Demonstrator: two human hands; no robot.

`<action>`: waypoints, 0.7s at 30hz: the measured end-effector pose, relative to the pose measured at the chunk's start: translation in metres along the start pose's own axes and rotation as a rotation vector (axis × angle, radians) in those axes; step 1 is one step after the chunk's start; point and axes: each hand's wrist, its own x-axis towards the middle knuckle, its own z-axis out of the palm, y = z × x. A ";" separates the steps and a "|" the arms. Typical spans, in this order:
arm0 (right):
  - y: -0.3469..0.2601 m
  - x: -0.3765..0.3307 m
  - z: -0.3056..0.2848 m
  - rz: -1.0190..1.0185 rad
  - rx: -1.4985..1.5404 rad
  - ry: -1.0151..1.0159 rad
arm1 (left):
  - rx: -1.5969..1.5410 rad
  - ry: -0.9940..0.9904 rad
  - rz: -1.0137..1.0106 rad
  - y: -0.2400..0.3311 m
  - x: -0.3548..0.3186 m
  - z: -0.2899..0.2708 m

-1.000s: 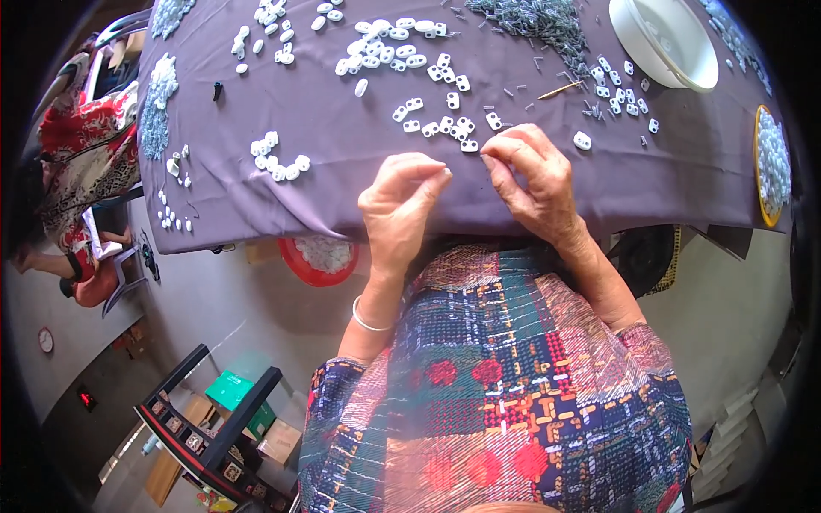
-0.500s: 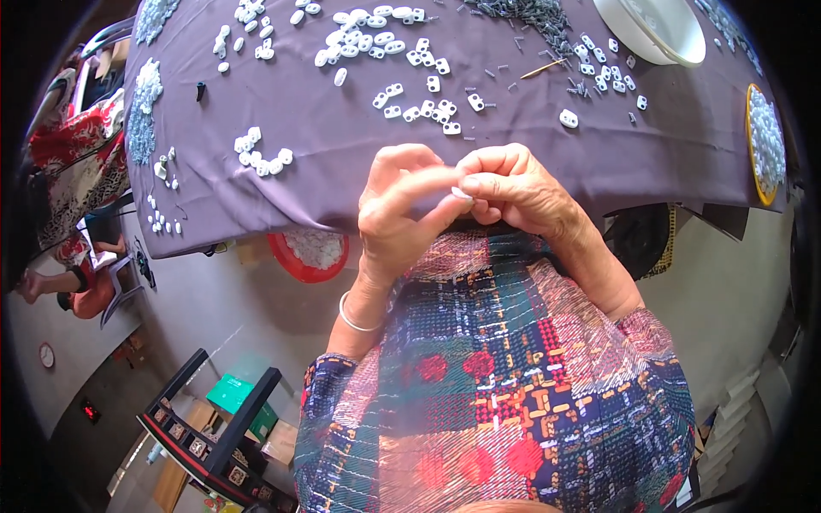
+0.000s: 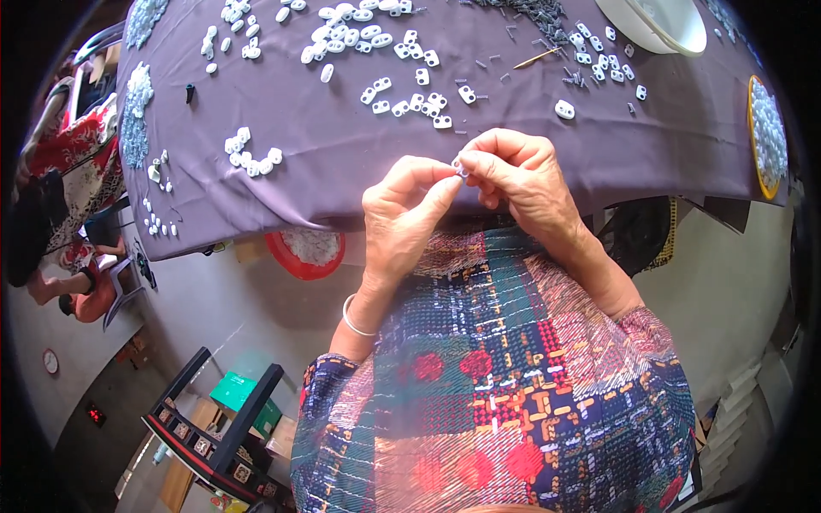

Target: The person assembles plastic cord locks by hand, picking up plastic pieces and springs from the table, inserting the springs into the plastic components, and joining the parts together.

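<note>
Table (image 3: 359, 184), draped in a purple cloth, fills the upper half of the view, its near edge running just above the person's lap. Patterned sleeves and garment in blue, green and red checks, at 6 o'clock below the hands. White bowl (image 3: 658, 21), at 1 o'clock near the far rim, partly cut off. Red basin (image 3: 305, 254) holding pale pieces, under the table edge at 9 o'clock from the hands. Yellow-rimmed tray (image 3: 767, 137) of whitish pieces, at 3 o'clock on the cloth's right end. Left hand (image 3: 402, 218), fingers curled, thumb and forefinger pressed together on a small white piece (image 3: 460, 168); a thin bangle (image 3: 352, 318) circles its wrist. Right hand (image 3: 522, 175), fingers bunched, tips pinching the same piece from the other side; the two hands meet over the table's near edge, slightly lifted off the cloth. Scattered white plastic clips (image 3: 410, 98), at 12 o'clock from the hands, lying loose on the cloth. Heap of small grey pins (image 3: 539, 13), at 12 to 1 o'clock. Thin wooden stick (image 3: 537, 58), beside the pins.
</note>
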 end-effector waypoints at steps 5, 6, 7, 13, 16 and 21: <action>-0.002 -0.003 0.002 -0.051 -0.163 0.056 | -0.031 0.007 0.009 -0.001 0.001 0.006; 0.000 -0.002 0.002 -0.052 -0.163 0.054 | -0.061 0.009 -0.008 -0.001 0.001 0.007; 0.004 -0.001 0.002 -0.120 -0.145 0.049 | -0.060 0.009 -0.008 -0.002 0.001 0.008; 0.002 -0.004 0.003 -0.147 -0.184 0.013 | 0.171 0.172 0.389 -0.010 -0.001 0.011; 0.000 -0.003 0.002 -0.079 -0.136 0.000 | 0.246 0.221 0.350 -0.007 0.002 0.011; -0.005 -0.002 -0.003 0.129 -0.103 -0.058 | 0.702 0.263 0.896 -0.006 0.013 0.003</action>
